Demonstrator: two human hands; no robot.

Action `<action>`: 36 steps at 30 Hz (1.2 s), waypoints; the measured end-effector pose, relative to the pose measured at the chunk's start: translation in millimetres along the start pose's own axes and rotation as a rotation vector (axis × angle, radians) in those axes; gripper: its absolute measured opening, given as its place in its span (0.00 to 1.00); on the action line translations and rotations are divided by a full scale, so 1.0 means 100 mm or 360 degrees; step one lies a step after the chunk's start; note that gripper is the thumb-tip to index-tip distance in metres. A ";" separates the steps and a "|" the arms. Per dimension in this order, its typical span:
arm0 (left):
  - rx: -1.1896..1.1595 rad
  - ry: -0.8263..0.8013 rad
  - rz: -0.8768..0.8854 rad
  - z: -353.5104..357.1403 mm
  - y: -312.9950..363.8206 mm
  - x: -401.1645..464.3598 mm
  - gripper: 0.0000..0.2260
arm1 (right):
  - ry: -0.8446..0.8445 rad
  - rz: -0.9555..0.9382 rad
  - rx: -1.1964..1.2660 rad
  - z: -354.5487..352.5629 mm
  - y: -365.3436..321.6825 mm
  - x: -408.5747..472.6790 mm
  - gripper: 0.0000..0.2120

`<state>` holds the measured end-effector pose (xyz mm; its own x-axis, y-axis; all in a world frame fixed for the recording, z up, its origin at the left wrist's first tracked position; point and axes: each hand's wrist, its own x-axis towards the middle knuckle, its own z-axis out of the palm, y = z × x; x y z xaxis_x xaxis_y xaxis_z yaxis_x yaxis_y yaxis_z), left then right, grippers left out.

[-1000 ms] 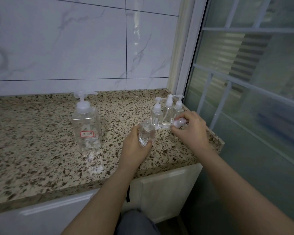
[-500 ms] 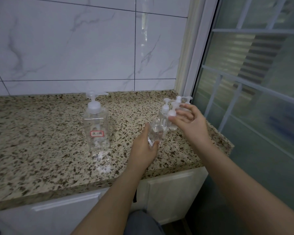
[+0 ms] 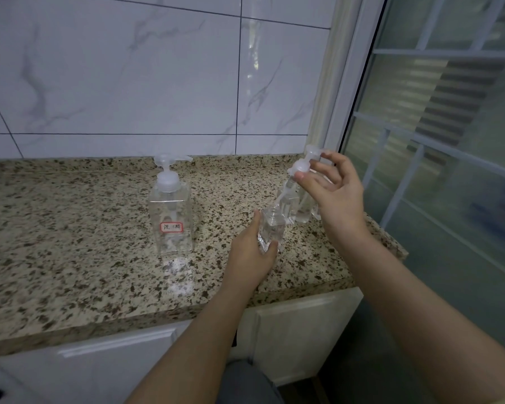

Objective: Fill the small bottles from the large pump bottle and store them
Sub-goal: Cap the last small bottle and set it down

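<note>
Speckled granite table [image 3: 70,243] against a white marble-tile wall [image 3: 129,68], a frosted glass door [image 3: 449,141] along its right edge and white cabinet doors [image 3: 298,330] below its front edge. 1 large pump bottle [image 3: 171,211] with a red-bordered label stands upright mid-table, well apart from both hands. 1 small bottle [image 3: 271,231], uncapped and tilted, is gripped around its lower body by the left hand [image 3: 251,255] near the table's right end. The right hand [image 3: 330,185] pinches 1 pump cap [image 3: 301,167] between thumb and fingers, lifted above the small bottle, its tube hanging down toward the open neck. Other small bottles [image 3: 301,208] stand clustered by the right edge behind the right hand; at least 2 show, exact count unclear.
</note>
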<state>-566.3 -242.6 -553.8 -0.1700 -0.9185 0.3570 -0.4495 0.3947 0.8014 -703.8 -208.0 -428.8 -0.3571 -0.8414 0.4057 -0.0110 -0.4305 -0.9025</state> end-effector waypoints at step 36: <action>0.0011 0.0058 0.0134 -0.05 0.08 -0.02 0.27 | -0.0453 0.0138 -0.0787 0.08 0.52 -0.03 0.39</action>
<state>-565.1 -237.4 -546.3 -0.1754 -0.8806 0.4402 -0.4409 0.4701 0.7646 -695.6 -230.8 -476.1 -0.1115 -0.9511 0.2881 -0.4528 -0.2094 -0.8667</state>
